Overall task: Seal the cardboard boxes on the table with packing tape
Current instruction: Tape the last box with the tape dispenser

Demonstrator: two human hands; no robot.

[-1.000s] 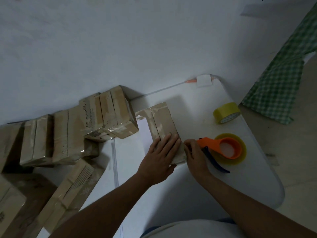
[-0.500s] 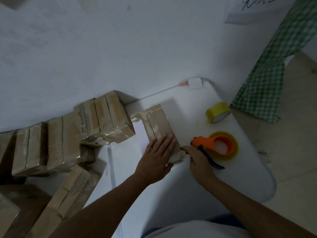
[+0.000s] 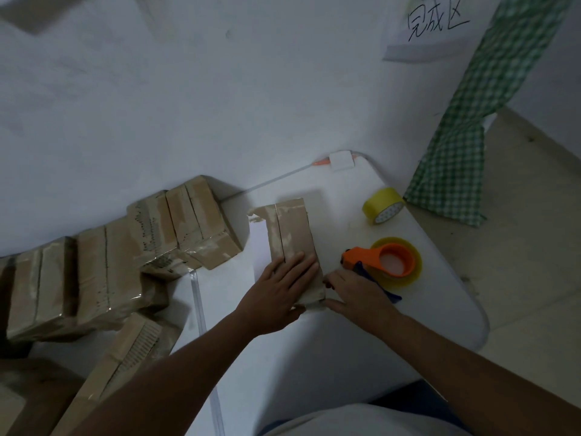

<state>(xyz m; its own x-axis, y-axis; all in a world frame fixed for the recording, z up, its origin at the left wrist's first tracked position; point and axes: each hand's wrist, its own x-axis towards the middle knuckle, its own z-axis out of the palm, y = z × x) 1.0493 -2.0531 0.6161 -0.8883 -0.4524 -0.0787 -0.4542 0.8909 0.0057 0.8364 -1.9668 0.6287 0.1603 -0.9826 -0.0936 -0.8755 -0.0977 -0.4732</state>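
A small cardboard box (image 3: 290,228) lies on the white table (image 3: 330,357), with tape along its top seam. My left hand (image 3: 279,291) lies flat on the box's near end, fingers straight. My right hand (image 3: 355,291) rests at the box's near right corner, fingers pressing on the side there. Just right of that hand sits an orange tape dispenser (image 3: 385,261) with a yellowish roll. A separate yellow tape roll (image 3: 383,206) stands farther back on the table.
Several taped cardboard boxes (image 3: 188,225) are piled at the left against the white wall, with more (image 3: 125,357) at the lower left. A green checked cloth (image 3: 465,127) hangs at the right. A paper sign (image 3: 430,26) is on the wall. The table's right edge is rounded.
The camera has tilted up and to the right, showing the wall sign. My right hand slid a little toward the near corner of the box. The left hand stays on the box.
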